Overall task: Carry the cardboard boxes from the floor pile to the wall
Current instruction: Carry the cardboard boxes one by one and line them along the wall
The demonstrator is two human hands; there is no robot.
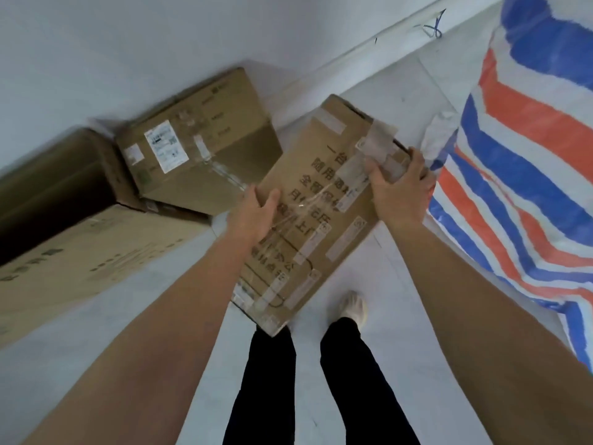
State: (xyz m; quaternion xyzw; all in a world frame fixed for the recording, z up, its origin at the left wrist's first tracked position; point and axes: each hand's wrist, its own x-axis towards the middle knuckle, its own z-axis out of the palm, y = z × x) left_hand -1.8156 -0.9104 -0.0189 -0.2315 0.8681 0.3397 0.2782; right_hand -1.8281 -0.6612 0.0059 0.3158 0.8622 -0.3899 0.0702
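I hold a long flat cardboard box [324, 200] with black printed characters and clear tape in the air above the floor. My left hand [256, 213] grips its left edge near the middle. My right hand [398, 184] grips its far right corner, fingers curled over the taped end. Against the white wall [160, 43] stand other cardboard boxes: one with a white label [199, 146], a dark one [54, 184] at the far left, and a long low one [86, 261] in front of it.
A large woven sack [529, 155] with red, blue and white stripes fills the right side, close to my right hand. My legs in black trousers and a pale shoe [353, 306] stand on the light tiled floor [369, 268] below the box.
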